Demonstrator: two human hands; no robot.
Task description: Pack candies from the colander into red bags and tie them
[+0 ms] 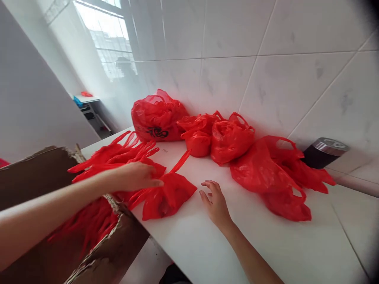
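Observation:
My left hand (137, 177) reaches over a pile of flattened red plastic bags (118, 154) at the table's left edge. Its fingers curl down into the red plastic, partly hidden, and appear to grip a bag there. Just right of that hand lies a small red plastic bag (171, 197), with one handle loop sticking up. My right hand (216, 203) hovers over the white table (201, 240), right of this small bag and apart from it. Its fingers are bent but spread, with nothing between them.
An open cardboard box (130, 240) with more red bags (89, 225) inside stands at the table's left edge. Along the tiled wall sit a large stuffed red bag (160, 116), smaller filled bags (232, 140) and a loose bag (266, 169). A dark cylinder with a silver lid (322, 154) leans there.

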